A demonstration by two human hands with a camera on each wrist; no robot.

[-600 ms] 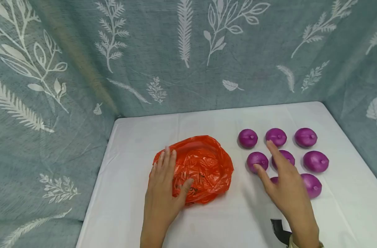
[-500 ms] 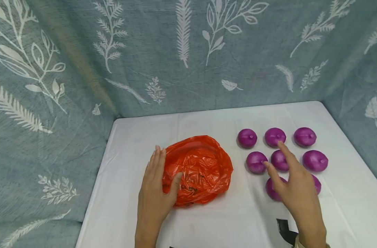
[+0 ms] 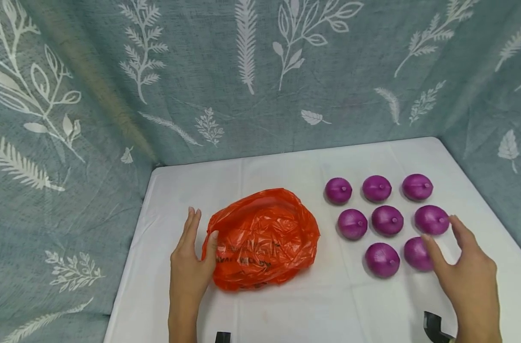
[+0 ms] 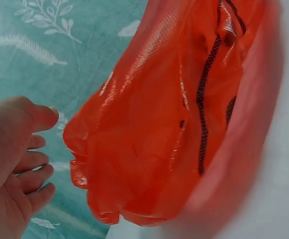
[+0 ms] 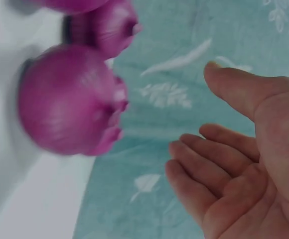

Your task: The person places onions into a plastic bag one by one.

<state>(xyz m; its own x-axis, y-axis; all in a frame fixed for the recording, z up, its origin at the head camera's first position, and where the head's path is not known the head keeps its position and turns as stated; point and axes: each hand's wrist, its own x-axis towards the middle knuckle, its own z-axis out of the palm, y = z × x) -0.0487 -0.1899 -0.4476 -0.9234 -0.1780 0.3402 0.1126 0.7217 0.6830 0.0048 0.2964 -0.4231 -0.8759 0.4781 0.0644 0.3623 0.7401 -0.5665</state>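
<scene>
Hands flank an orange bag and purple onions.
Left hand (image 3: 187,267), fingers straight, steadies the orange bag (image 3: 262,240); right hand (image 3: 468,276) hovers spread, empty, beside the nearest purple onion (image 3: 416,254) on the desk (image 3: 286,314).

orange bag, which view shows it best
The head view: the whole orange bag lies crumpled on the white table, the left hand beside it. The left wrist view shows only a blurred close-up of its folds and black print. The right wrist view misses it.
</scene>
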